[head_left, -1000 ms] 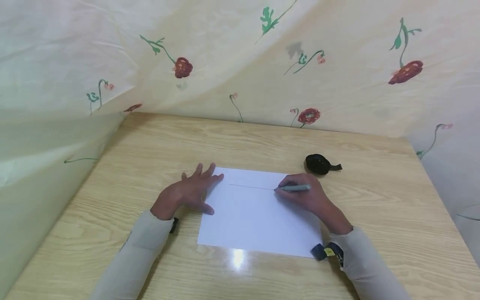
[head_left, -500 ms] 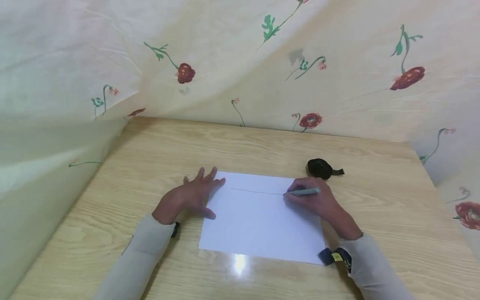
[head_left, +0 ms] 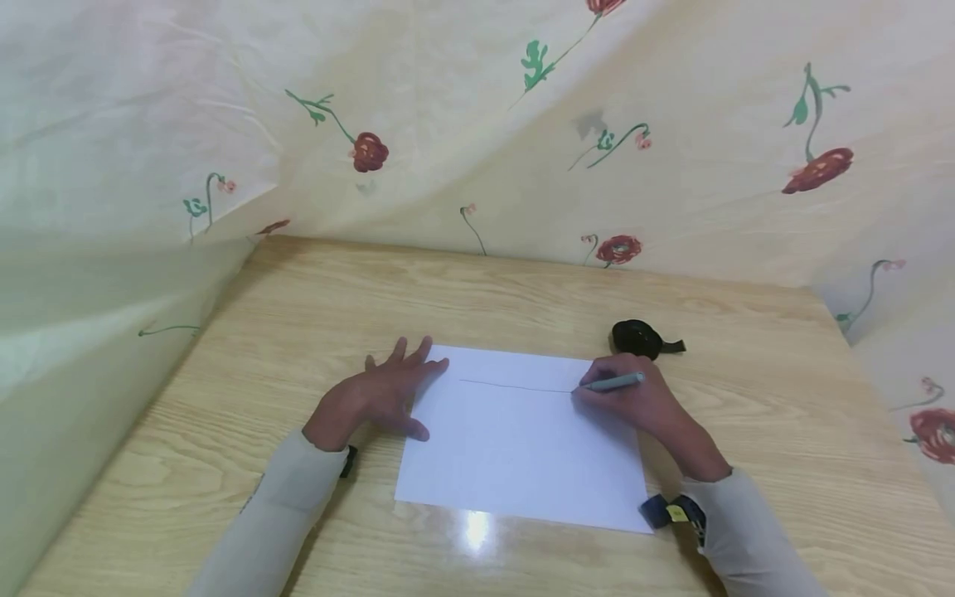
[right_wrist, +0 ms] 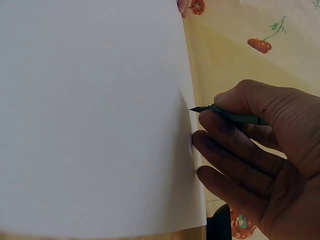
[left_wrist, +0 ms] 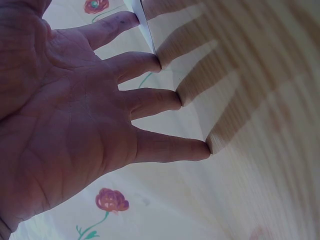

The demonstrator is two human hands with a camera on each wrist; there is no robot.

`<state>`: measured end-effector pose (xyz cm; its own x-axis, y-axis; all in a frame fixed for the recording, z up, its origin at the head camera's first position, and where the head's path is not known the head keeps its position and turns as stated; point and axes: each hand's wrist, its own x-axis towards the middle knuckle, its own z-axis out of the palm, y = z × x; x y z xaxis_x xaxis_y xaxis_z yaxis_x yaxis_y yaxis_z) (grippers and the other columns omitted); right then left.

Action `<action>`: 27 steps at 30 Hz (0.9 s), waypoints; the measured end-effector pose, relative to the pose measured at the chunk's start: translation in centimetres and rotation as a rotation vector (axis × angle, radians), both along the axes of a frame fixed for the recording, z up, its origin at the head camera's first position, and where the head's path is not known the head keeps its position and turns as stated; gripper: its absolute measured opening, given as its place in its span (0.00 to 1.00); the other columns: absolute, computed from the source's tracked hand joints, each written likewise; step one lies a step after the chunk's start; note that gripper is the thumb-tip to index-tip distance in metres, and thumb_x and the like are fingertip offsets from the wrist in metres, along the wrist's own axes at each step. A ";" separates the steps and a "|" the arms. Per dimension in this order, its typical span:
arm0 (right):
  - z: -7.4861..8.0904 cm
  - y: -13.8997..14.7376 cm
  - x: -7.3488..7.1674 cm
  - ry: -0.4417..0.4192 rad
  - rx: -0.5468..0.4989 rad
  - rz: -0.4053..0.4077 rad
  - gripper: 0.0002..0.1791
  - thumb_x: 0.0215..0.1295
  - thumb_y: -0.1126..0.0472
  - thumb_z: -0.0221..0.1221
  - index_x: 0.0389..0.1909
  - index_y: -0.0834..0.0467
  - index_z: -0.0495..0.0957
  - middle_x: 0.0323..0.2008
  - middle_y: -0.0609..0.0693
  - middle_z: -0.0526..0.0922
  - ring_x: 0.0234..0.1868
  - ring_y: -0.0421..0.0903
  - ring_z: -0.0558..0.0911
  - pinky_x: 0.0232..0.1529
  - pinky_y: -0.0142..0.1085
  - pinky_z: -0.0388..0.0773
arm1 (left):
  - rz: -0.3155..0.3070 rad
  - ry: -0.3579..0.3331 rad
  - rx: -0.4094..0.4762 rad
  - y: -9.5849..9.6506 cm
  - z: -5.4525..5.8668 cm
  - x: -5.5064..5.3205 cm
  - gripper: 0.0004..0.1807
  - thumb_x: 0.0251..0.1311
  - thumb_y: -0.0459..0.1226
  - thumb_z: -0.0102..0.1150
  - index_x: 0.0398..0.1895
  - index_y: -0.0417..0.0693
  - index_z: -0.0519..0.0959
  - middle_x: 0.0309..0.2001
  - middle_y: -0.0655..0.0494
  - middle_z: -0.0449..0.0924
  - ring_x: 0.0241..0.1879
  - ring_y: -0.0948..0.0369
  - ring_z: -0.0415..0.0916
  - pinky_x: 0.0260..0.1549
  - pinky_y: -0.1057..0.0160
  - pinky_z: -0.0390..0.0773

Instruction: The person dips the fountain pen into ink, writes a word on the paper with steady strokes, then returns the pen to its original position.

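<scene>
A white sheet of paper (head_left: 515, 456) lies on the wooden table, with a thin dark line (head_left: 515, 387) drawn across its upper part. My right hand (head_left: 634, 394) pinches a grey-green pen (head_left: 616, 382) between thumb and fingers; its dark tip (right_wrist: 196, 109) meets the line's right end in the head view. At the sheet's left edge rests my left hand (head_left: 379, 400), fingers spread. In the left wrist view, the fingertips (left_wrist: 202, 148) press down on the table, and the thumb and index finger lie at the paper's edge.
Just beyond my right hand sits a black rounded object (head_left: 634, 338) with a short flat tail. Flower-patterned cloth (head_left: 448, 124) hangs behind the table (head_left: 358, 282) and along both sides. A dark strap device (head_left: 656, 512) on my right wrist overlaps the sheet's lower right corner.
My right hand has slid rightward with the pen, and the drawn line has grown longer to the right. My left hand stays in place on the sheet; the head view has tilted slightly.
</scene>
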<state>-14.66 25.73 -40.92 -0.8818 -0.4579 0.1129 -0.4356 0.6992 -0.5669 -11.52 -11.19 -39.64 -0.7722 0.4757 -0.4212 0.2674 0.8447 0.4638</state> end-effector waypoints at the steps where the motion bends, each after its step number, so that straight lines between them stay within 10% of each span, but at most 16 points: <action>1: 0.1 0.1 0.0 -0.004 0.004 0.000 0.04 0.52 0.66 0.72 0.25 0.55 0.86 0.24 0.41 0.85 0.25 0.37 0.78 0.29 0.33 0.76 | 0.003 -0.005 0.000 0.0 0.0 0.0 0.58 0.51 0.47 0.76 0.81 0.53 0.50 0.80 0.44 0.27 0.75 0.39 0.20 0.61 0.22 0.33; 27: 0.6 -0.2 1.0 -0.053 0.022 -0.027 0.04 0.53 0.66 0.71 0.26 0.56 0.86 0.25 0.42 0.86 0.27 0.40 0.78 0.29 0.33 0.76 | -0.011 0.004 0.003 -0.4 0.0 0.5 0.58 0.50 0.47 0.77 0.80 0.52 0.51 0.80 0.44 0.29 0.76 0.38 0.22 0.62 0.23 0.35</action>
<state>-13.68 25.57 -40.35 -0.8983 -0.4358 0.0559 -0.3864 0.7230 -0.5726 -11.07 -11.64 -39.64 -0.7687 0.4853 -0.4166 0.2787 0.8404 0.4648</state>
